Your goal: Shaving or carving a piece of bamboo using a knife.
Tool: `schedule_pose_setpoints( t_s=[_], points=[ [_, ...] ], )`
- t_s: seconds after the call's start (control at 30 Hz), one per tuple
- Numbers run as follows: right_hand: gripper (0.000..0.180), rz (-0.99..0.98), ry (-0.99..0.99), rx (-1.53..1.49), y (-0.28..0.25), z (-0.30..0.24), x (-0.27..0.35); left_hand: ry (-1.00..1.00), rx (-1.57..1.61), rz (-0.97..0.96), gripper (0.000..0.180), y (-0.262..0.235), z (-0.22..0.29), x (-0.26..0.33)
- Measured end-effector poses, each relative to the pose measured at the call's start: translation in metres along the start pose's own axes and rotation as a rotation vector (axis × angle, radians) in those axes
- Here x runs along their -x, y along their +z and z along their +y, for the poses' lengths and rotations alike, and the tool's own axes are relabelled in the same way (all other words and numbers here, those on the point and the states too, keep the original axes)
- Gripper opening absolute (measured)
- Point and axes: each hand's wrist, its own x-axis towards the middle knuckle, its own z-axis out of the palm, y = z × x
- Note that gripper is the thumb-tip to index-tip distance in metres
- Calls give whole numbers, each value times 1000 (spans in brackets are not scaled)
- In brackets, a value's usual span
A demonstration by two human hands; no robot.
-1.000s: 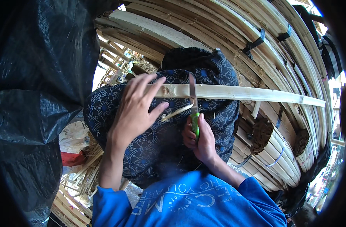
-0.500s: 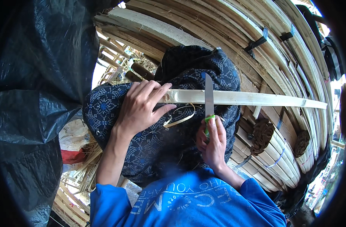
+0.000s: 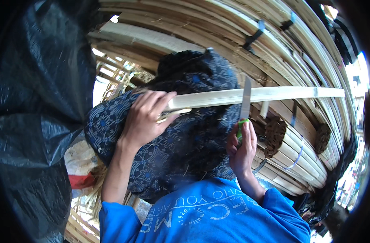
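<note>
A long pale bamboo strip lies across my lap, which a dark blue patterned cloth covers. My left hand grips the strip's left end, fingers over the top and thumb below. A thin curled shaving shows beside that thumb. In my right hand is a knife with a green handle, its blade pointing away from me. The blade crosses the strip right of its middle; whether it cuts into the wood I cannot tell. The strip's right end reaches out past the cloth.
Stacked long wooden slats curve along the far and right sides, held by dark straps. Tied bundles of strips lie at the right. A black plastic sheet hangs at the left. Loose straw and a red-and-white sack lie lower left.
My right hand and the knife have moved right along the strip. The left thumb has closed in against the strip, and the curled shaving is now by it. The whole view has shifted slightly.
</note>
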Motion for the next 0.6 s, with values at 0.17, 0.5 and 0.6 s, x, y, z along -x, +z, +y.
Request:
schedule_pose_setpoints(
  t_s=[0.17,0.5,0.6],
  points=[
    [22,32,-2,-29,-14,-9,-1,-11,42,-14,44,-12,11,-7],
    [22,60,-49,-17,-29,-19,1,86,-44,19,35,-8,18,-9],
    [23,51,-88,-37,-31,-21,2,47,-26,-46,38,-2,14,-7]
  ],
)
